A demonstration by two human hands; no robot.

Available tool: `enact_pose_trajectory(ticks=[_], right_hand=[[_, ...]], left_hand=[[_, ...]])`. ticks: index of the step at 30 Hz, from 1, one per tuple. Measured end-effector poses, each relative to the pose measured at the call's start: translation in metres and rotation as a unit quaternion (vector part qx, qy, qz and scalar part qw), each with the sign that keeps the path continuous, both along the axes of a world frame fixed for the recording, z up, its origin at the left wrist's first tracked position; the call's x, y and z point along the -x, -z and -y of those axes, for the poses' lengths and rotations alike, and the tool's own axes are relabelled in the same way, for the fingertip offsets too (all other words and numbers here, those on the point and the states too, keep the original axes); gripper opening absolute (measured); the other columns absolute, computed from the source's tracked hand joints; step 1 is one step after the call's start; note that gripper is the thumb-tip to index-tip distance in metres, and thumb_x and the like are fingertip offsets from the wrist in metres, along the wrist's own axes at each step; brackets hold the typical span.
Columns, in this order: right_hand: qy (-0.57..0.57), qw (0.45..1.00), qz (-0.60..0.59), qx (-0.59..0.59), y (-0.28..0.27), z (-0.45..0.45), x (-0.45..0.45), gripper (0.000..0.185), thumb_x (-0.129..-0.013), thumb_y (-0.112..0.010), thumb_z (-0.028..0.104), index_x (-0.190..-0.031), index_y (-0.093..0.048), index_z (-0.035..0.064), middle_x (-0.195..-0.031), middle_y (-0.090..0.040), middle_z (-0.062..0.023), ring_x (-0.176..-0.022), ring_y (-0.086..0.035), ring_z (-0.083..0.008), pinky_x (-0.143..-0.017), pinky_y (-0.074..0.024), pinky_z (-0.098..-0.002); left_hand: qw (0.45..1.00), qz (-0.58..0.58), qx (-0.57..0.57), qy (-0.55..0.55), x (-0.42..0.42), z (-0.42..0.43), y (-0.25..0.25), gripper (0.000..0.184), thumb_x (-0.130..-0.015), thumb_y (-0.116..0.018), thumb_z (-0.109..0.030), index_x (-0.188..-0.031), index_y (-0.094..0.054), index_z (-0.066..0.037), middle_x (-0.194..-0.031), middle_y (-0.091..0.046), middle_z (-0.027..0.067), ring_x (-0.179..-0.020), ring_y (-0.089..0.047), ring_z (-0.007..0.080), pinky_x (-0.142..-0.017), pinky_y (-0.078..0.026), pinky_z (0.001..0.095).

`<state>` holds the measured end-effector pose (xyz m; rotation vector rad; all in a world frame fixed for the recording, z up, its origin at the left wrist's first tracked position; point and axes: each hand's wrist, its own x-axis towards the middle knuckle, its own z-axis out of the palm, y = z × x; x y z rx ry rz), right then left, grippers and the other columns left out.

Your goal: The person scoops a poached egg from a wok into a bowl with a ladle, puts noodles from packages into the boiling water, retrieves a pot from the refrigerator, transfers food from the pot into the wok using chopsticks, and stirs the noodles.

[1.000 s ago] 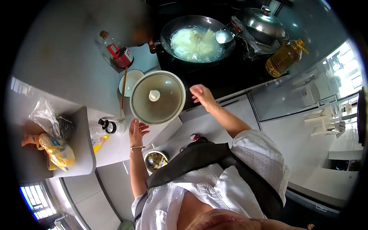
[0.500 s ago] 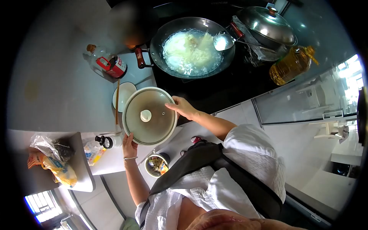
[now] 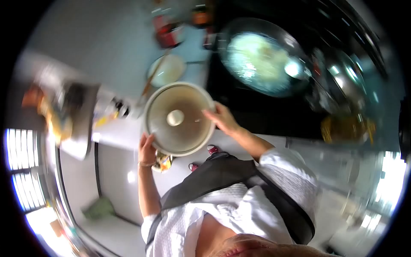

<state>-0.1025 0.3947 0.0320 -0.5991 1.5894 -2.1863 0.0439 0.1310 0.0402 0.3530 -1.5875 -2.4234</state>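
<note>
Between my hands is a round, pale lidded pot [image 3: 165, 137] with a cream knob [image 3: 175, 118] on its lid. My left hand [image 3: 147, 150] grips the lower left rim. On the right rim, my right hand [image 3: 222, 120] has its thumb over the edge; the fingers beneath are hidden. Just beyond the pot, a white bowl [image 3: 174, 70] stands on the counter with chopsticks [image 3: 156, 73] across its left side. Up and to the right sits a wok [image 3: 227, 36] on the black stove, holding pale noodle-like strands [image 3: 257, 60] in liquid. A ladle [image 3: 294, 68] rests at its right side.
A red-labelled bottle [image 3: 168, 36] stands at the counter's back. Right of the wok are a lidded metal pan [image 3: 342, 79] and a bottle of yellow oil [image 3: 342, 128]. Bags [image 3: 58, 120] lie at the left. Partly behind the pot is a waste bin [image 3: 162, 168] on the floor.
The view has turned and blurred, so the wok and counter items appear farther right. Both hands still hold the pot, which now covers more of the waste bin.
</note>
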Motion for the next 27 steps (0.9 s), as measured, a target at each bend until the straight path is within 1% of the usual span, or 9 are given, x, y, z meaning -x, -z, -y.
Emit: enact_pose_trajectory(ticks=[2,3,4,6,11,15,20,25,27], right_hand=[[-0.016,1.0,0.008,-0.015,0.013,0.031,-0.044,0.039,-0.081,-0.063,0.032,-0.102,-0.053,0.0003,-0.08,-0.054,-0.0011,-0.066,-0.049,-0.0064,-0.056,-0.04,-0.0207],[0.006,1.0,0.014,-0.019,-0.004,0.05,-0.081,0.04,-0.083,-0.061,0.029,-0.107,-0.051,-0.0013,-0.089,-0.058,-0.0046,-0.074,-0.053,-0.0087,-0.064,-0.0434,-0.023],[0.007,0.998,-0.026,-0.056,-0.005,0.067,-0.109,0.042,-0.085,-0.059,0.028,-0.112,-0.049,-0.0027,-0.099,-0.058,-0.0091,-0.088,-0.054,-0.0123,-0.077,-0.0433,-0.0266],[-0.019,0.996,-0.055,-0.067,-0.003,0.114,-0.159,0.046,-0.087,-0.055,0.028,-0.118,-0.045,-0.0042,-0.111,-0.053,-0.0131,-0.1,-0.05,-0.0172,-0.087,-0.0382,-0.03],[-0.161,0.983,-0.049,-0.074,-0.022,0.245,-0.274,0.036,-0.09,-0.051,0.023,-0.114,-0.046,-0.0038,-0.108,-0.053,-0.0094,-0.098,-0.049,-0.0145,-0.088,-0.0361,-0.0284],[-0.326,0.943,-0.053,-0.046,-0.003,0.279,-0.342,0.034,-0.091,-0.05,0.023,-0.114,-0.047,-0.0011,-0.102,-0.056,-0.0076,-0.09,-0.054,-0.0131,-0.081,-0.0421,-0.0265],[-0.463,0.881,-0.053,-0.079,0.011,0.314,-0.47,0.037,-0.089,-0.053,0.025,-0.115,-0.046,-0.0007,-0.104,-0.056,-0.0084,-0.091,-0.055,-0.0137,-0.081,-0.0439,-0.0272],[-0.556,0.823,-0.006,-0.114,0.048,0.344,-0.599,0.036,-0.088,-0.054,0.024,-0.113,-0.047,0.0,-0.104,-0.057,-0.0094,-0.091,-0.056,-0.0147,-0.08,-0.0454,-0.0272],[-0.628,0.768,0.0,-0.128,0.059,0.354,-0.654,0.034,-0.088,-0.053,0.022,-0.113,-0.047,0.0,-0.103,-0.058,-0.01,-0.09,-0.058,-0.0153,-0.08,-0.0468,-0.0276]], left_hand=[[0.999,-0.005,-0.038,-0.007,-0.055,0.043,0.038,0.024,-0.087,-0.051,-0.012,-0.109,-0.05,-0.001,-0.097,-0.058,0.0065,-0.089,-0.057,0.0157,-0.077,-0.047,0.0294],[0.999,0.023,-0.036,-0.008,-0.08,0.051,0.027,0.022,-0.088,-0.051,-0.013,-0.107,-0.05,-0.001,-0.096,-0.058,0.0055,-0.088,-0.056,0.0142,-0.077,-0.046,0.0276],[1.0,0.027,-0.002,0.007,-0.104,0.077,0.044,0.024,-0.088,-0.051,-0.014,-0.108,-0.05,-0.002,-0.096,-0.057,0.0049,-0.087,-0.056,0.0125,-0.076,-0.046,0.0255],[1.0,0.008,-0.01,0.028,-0.165,0.114,0.021,0.027,-0.088,-0.053,-0.019,-0.109,-0.05,-0.004,-0.095,-0.057,0.0019,-0.084,-0.054,0.0086,-0.075,-0.045,0.024],[0.993,-0.022,-0.061,-0.096,-0.337,0.194,0.041,0.025,-0.086,-0.057,-0.024,-0.106,-0.051,-0.009,-0.092,-0.056,-0.0017,-0.082,-0.054,0.0063,-0.073,-0.047,0.0247],[0.969,-0.05,-0.08,-0.229,-0.458,0.161,0.061,0.03,-0.086,-0.056,-0.025,-0.11,-0.05,-0.008,-0.095,-0.058,0.0008,-0.085,-0.056,0.0085,-0.074,-0.047,0.0271],[0.929,-0.064,-0.064,-0.358,-0.619,0.107,0.079,0.031,-0.086,-0.056,-0.026,-0.11,-0.05,-0.007,-0.094,-0.058,0.0011,-0.084,-0.056,0.0074,-0.075,-0.047,0.0256],[0.853,-0.059,-0.084,-0.512,-0.755,0.037,0.109,0.031,-0.087,-0.054,-0.023,-0.111,-0.049,-0.004,-0.096,-0.058,0.0019,-0.087,-0.057,0.0087,-0.079,-0.047,0.026],[0.818,-0.065,-0.093,-0.564,-0.802,0.006,0.115,0.032,-0.087,-0.054,-0.023,-0.113,-0.049,-0.004,-0.096,-0.058,0.0017,-0.086,-0.057,0.0083,-0.078,-0.048,0.0255]])
